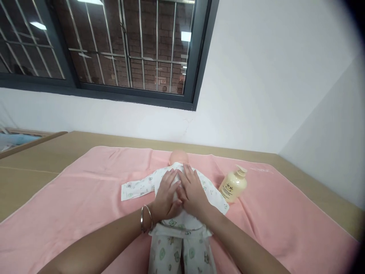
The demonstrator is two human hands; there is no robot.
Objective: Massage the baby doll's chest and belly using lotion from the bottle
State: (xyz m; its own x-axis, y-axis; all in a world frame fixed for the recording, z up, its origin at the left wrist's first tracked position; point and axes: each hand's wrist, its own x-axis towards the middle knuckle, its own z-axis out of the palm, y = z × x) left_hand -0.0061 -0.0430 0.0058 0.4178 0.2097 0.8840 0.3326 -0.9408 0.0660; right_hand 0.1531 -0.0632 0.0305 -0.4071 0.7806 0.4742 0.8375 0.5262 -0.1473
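Observation:
A baby doll (171, 249) in a white top and trousers printed with green figures lies stretched out on a pink towel, its smooth bald head (178, 157) pointing toward the wall. My left hand (167, 194) rests on the left side of its upper body, fingers extended. Beside it, my right hand (193, 189) lies flat on the right side, and the two thumbs come close together over the middle. Neither hand grips anything. Both sleeves spread outward and look flat. A cream pump bottle (233, 185) stands by the end of the right sleeve.
Under everything, the pink towel (85, 198) covers most of a wooden table (31, 169). A white wall (242, 95) rises behind it, with a dark-framed, barred window (137, 49) at upper left. Something light blue (21, 139) shows past the table's left edge.

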